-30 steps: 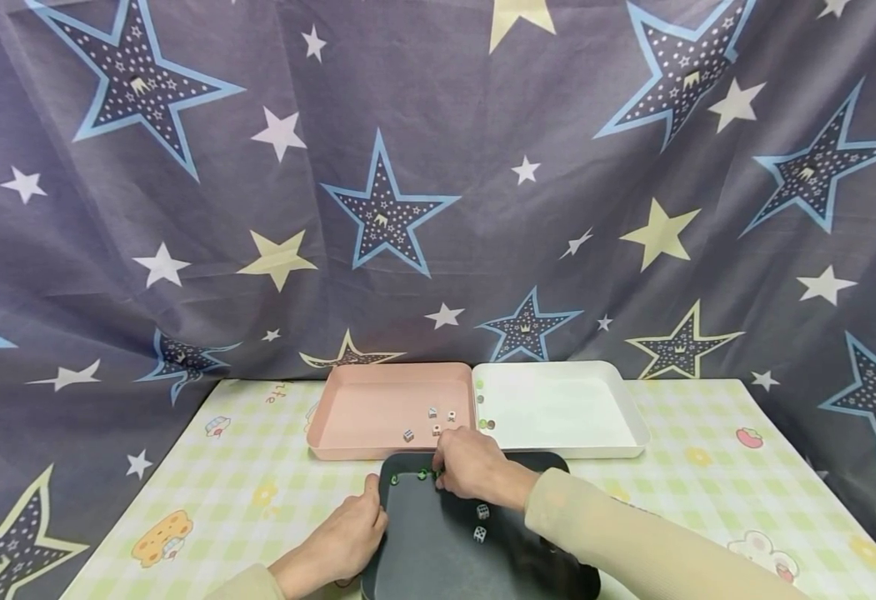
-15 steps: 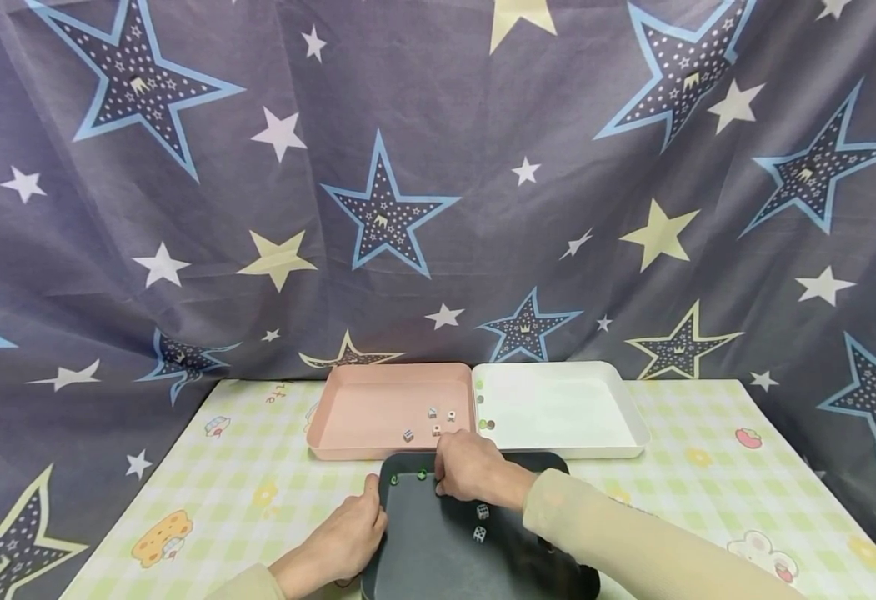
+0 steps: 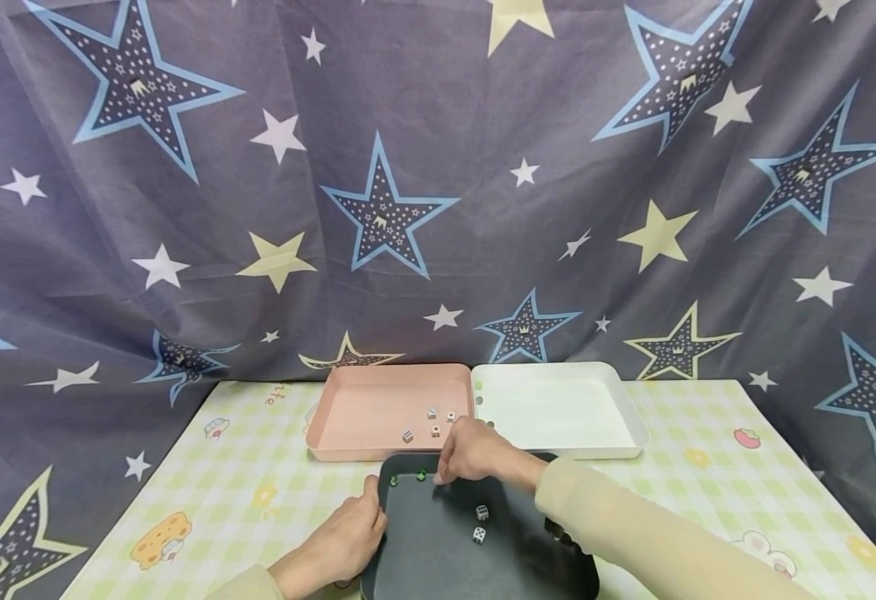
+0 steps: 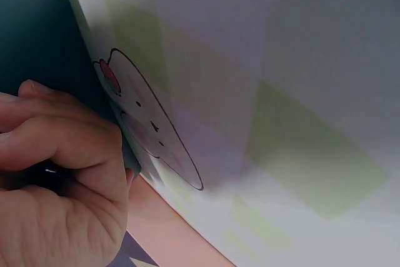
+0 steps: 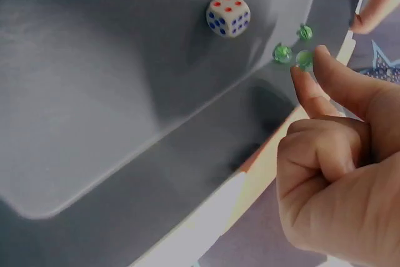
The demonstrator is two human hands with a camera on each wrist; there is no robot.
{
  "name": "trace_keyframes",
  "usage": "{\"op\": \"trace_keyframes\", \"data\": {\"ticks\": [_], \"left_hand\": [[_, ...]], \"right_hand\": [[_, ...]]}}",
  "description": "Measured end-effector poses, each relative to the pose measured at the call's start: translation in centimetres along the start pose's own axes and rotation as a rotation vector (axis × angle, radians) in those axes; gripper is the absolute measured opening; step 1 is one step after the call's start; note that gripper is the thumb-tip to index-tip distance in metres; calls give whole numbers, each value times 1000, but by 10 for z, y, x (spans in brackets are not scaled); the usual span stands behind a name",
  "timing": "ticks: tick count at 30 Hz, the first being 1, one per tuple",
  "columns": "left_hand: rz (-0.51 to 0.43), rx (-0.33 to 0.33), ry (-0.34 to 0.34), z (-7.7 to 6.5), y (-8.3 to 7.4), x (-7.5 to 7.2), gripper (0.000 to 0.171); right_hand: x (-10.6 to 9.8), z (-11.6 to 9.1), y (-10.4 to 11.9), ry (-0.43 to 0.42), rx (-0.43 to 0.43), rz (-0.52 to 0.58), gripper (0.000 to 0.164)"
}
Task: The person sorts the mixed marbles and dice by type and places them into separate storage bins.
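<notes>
A dark grey tray point(image 3: 438, 558) lies in front of me, its left rim gripped by my left hand point(image 3: 347, 533). Near its far edge, my right hand point(image 3: 475, 452) pinches a green glass marble point(image 5: 304, 59) between thumb and fingertip, low over the tray. Two more green marbles lie just left of those fingertips, a left one point(image 3: 393, 481) and a nearer one point(image 3: 421, 476). Two white dice, one farther back point(image 3: 482, 512) and one closer point(image 3: 478, 535), sit in the middle of the tray.
Behind stand a pink tray point(image 3: 362, 408) holding several dice point(image 3: 407, 436) and, to its right, a white tray point(image 3: 558, 408) with a few small green pieces point(image 3: 479, 400) along its left wall. A checkered cloth point(image 3: 257, 467) covers the table; a starry curtain point(image 3: 407, 317) hangs behind.
My right hand has closed its fingertips on the third marble and raised its back slightly, up and to the right. The left hand has stayed at the rim.
</notes>
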State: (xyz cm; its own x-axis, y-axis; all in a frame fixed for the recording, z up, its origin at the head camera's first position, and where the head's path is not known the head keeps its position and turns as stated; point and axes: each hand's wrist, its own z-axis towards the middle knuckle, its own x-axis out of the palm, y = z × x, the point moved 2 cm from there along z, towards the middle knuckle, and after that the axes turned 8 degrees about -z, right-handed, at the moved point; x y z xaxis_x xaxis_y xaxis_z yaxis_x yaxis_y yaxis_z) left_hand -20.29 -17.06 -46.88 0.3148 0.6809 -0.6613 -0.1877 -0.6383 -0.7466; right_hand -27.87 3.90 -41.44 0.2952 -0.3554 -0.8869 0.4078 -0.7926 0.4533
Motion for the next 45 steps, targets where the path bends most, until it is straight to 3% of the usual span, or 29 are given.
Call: {"op": "trace_keyframes", "data": {"ticks": [13, 26, 36, 45], "left_hand": [[9, 7, 1, 0, 0, 0, 11], [34, 18, -13, 0, 1, -1, 12], [29, 11, -3, 1, 2, 0, 11], [12, 15, 2, 0, 1, 0, 12]], "right_hand": [[-18, 3, -11, 2, 128, 84, 15], [-32, 7, -26, -54, 104, 140, 12], [-44, 8, -47, -57, 203, 170, 3], [-50, 10, -71, -83, 289, 198, 10]]}}
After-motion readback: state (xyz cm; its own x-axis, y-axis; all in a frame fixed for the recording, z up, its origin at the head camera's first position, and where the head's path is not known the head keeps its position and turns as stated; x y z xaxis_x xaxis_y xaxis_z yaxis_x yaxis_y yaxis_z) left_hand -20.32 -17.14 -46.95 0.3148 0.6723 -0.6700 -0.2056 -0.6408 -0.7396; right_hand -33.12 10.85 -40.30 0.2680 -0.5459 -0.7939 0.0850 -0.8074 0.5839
